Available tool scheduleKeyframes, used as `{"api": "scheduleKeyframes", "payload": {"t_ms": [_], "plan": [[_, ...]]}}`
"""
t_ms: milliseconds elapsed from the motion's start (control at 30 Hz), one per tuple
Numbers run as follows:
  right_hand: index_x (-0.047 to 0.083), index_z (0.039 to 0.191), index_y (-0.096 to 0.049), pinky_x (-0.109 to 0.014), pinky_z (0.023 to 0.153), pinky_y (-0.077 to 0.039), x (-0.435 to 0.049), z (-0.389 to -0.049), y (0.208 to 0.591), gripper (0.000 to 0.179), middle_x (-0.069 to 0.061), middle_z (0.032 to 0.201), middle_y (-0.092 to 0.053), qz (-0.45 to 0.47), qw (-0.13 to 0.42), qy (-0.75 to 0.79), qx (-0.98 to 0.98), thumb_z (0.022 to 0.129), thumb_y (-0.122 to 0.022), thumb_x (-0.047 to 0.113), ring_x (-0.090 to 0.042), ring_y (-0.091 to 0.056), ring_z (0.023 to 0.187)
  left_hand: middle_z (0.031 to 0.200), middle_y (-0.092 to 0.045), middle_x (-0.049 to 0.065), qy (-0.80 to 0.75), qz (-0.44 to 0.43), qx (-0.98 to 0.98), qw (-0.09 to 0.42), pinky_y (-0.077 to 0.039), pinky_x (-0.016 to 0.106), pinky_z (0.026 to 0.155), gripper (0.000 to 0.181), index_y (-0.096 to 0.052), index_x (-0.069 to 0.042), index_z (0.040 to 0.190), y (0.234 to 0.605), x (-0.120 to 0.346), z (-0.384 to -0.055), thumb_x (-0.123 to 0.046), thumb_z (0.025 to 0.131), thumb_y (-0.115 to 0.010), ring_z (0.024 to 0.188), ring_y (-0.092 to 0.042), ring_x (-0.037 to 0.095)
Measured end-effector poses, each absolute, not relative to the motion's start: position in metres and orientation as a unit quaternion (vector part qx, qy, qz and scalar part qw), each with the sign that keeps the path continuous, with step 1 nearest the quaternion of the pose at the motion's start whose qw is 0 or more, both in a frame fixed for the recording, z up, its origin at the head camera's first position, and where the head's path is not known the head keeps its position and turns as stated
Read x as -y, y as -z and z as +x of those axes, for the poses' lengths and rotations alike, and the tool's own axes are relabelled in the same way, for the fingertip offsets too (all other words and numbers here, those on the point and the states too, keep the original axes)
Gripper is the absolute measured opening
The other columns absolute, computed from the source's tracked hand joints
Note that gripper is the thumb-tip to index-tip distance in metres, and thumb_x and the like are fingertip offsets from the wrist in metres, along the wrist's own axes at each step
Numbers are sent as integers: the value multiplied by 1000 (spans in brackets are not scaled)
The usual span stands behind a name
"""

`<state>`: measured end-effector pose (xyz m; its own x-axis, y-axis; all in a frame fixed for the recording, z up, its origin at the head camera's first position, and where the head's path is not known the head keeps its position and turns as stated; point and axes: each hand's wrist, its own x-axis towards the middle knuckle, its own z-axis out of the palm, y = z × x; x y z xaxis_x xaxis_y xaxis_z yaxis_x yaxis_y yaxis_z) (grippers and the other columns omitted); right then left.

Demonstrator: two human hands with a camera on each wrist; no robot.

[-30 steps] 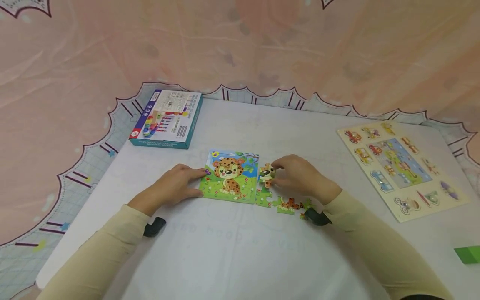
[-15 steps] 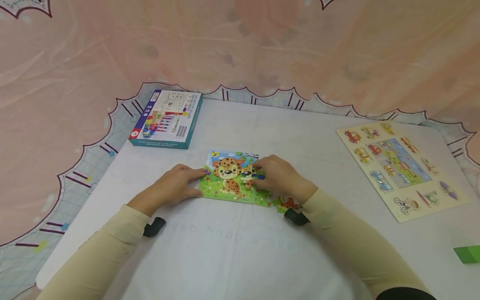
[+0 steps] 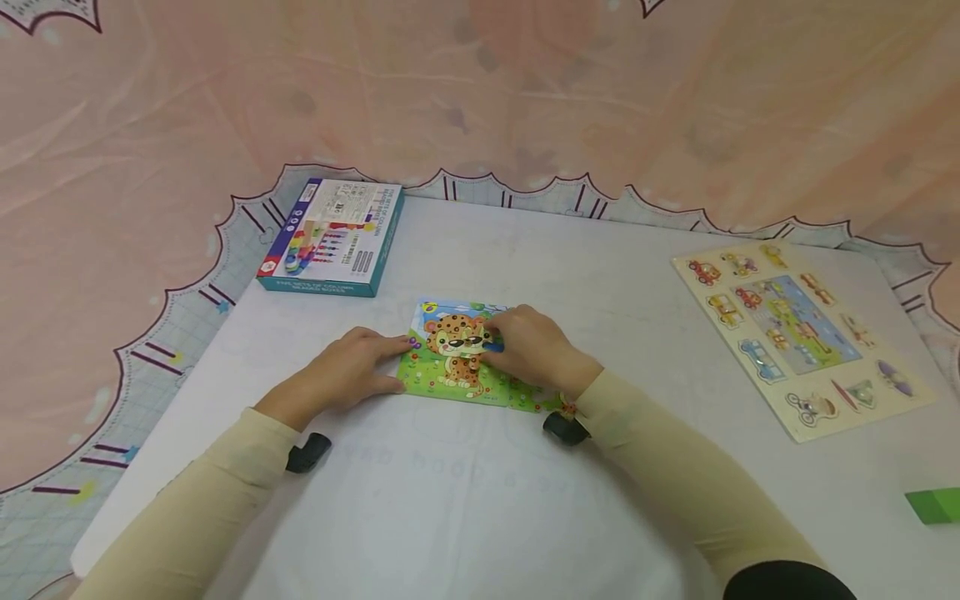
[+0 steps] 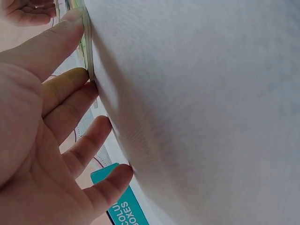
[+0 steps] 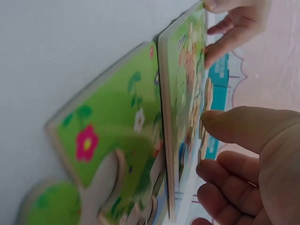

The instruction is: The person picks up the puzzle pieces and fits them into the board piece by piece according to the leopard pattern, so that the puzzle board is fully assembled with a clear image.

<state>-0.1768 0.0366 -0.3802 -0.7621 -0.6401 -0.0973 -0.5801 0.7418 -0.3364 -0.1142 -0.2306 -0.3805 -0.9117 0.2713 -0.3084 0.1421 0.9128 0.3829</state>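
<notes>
Currently, right hand (image 3: 536, 346) pinches a puzzle piece (image 3: 474, 341), leopard face on it, between thumb and fingers; piece is held over the middle of the leopard board (image 3: 418, 377), overlapping the printed face. Left hand (image 3: 345, 367): fingers spread, thumb and nearest fingertips touching the board's left edge. Green flowered piece (image 5: 119, 101) lies flat just beside the board's right edge; further pieces there partly hidden by the right wrist. Teal-sided box (image 3: 330, 237) at far left of white table (image 3: 450, 533). Vehicle puzzle (image 3: 806, 337) well apart, right. Green block (image 3: 935, 506) near right frame edge.
</notes>
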Motion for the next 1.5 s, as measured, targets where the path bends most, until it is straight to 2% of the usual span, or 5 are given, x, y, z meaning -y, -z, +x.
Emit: {"api": "scheduleKeyframes", "payload": {"t_ms": [633, 900, 1067, 1267, 1500], "plan": [[7, 130, -65, -40, 94, -50, -18, -178, 386, 43, -8, 121, -68, -322, 110, 127, -932, 94, -70, 30, -28, -59, 113, 139, -57, 14, -179, 108, -961, 183, -39, 59, 105, 64, -54, -14, 147, 378, 230, -114, -29, 90, -77, 131, -41, 38], [7, 123, -67, -42, 92, -50, -17, -177, 387, 37, -7, 116, -69, -331, 102, 121, -930, 95, -69, 31, -28, -60, 110, 139, -58, 13, -180, 118, -960, 179, -39, 58, 105, 62, -54, -12, 146, 379, 232, -114, -28, 90, -77, 130, -43, 38], [9, 113, -68, -41, 82, -51, -19, -176, 387, 30, -5, 105, -68, -337, 95, 119, -929, 94, -70, 33, -27, -60, 100, 138, -58, 13, -179, 117, -960, 179, -39, 59, 105, 62, -54, -12, 146, 381, 232, -114, -29, 90, -77, 130, -42, 38], [11, 107, -66, -41, 79, -50, -19, -176, 387, 26, -3, 99, -67, -344, 85, 109, -929, 93, -71, 33, -25, -59, 95, 139, -57, 13, -178, 115, -961, 178, -38, 59, 105, 62, -55, -12, 146, 381, 232, -113, -28, 90, -77, 131, -42, 38], [9, 124, -67, -42, 86, -51, -22, -176, 385, 39, -6, 114, -69, -350, 88, 110, -926, 94, -70, 33, -27, -60, 104, 140, -57, 13, -180, 112, -961, 180, -39, 59, 105, 63, -54, -12, 146, 380, 231, -113, -29, 90, -77, 131, -42, 38]]}}
